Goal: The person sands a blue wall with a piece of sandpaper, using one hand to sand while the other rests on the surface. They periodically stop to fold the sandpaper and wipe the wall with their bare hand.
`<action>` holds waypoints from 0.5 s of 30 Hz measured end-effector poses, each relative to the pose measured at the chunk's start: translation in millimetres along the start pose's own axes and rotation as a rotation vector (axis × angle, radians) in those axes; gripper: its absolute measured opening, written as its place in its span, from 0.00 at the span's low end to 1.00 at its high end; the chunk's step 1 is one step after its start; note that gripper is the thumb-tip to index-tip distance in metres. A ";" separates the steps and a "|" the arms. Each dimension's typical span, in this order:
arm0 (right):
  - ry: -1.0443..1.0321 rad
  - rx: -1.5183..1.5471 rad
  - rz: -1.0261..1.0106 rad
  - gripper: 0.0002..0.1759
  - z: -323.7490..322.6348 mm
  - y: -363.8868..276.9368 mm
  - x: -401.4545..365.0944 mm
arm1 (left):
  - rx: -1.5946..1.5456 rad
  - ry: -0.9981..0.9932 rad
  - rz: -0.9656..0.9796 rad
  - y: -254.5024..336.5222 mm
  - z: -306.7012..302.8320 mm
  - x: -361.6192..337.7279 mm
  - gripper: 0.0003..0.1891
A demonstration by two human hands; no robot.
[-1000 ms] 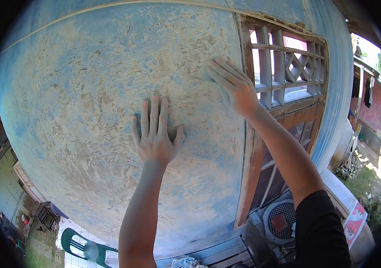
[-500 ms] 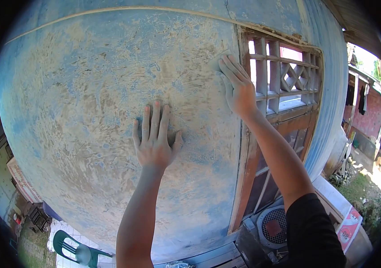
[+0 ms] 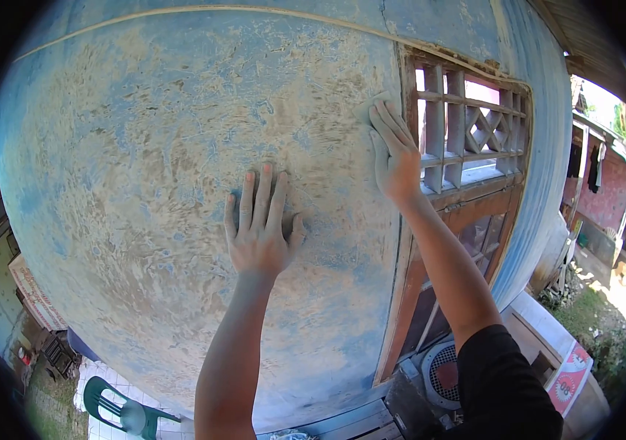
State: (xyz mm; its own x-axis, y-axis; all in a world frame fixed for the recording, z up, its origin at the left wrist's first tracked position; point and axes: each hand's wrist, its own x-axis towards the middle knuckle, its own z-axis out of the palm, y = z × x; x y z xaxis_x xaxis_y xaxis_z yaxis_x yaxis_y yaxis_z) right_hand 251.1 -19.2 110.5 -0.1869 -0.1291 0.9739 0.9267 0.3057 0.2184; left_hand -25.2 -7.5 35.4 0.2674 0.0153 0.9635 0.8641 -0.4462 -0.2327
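Left of the window lattice [image 3: 455, 125] spreads the scuffed wall [image 3: 203, 147]; just beside the lattice, your right hand [image 3: 401, 165] holds a thin pale sheet [image 3: 379, 98] under flat, joined fingers, probably to spread pressure, though its edges are hard to make out; farther left of the lattice, your left hand [image 3: 258, 246] lies splayed, gripping nothing, seemingly bracing you; below the lattice sits a round grille [image 3: 445, 374].

We make out tilted digits, perhaps 80, on the red-and-white sheet [image 3: 570, 378]; we cannot read the banner's [image 3: 36, 295] small reddish lettering.
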 end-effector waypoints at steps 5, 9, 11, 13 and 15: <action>-0.125 0.094 -0.161 0.27 -1.0 -39.4 -50.4 | 0.007 -0.012 0.019 -2.3 -0.2 -3.3 0.35; -0.410 0.057 -0.519 0.31 -26.5 7.7 -44.9 | 0.010 -0.004 0.023 -2.8 1.9 -4.7 0.34; -0.307 -0.024 -0.417 0.32 -30.5 27.5 -18.8 | 0.016 0.000 0.026 -2.1 0.9 -4.6 0.34; -0.248 -0.065 -0.295 0.33 -28.5 27.8 -7.3 | 0.017 -0.005 0.021 -2.5 1.2 -5.3 0.33; -0.052 -0.019 -0.069 0.33 -15.9 16.7 -3.2 | 0.006 0.007 0.019 -2.2 3.1 -5.9 0.33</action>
State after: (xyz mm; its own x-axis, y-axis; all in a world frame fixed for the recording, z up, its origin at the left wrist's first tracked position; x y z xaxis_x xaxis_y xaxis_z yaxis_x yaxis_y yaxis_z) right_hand 272.4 -28.7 110.0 -0.2669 -0.1000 0.9585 0.9169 0.2798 0.2845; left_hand -27.3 -3.8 29.8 0.2811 0.0009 0.9597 0.8614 -0.4411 -0.2519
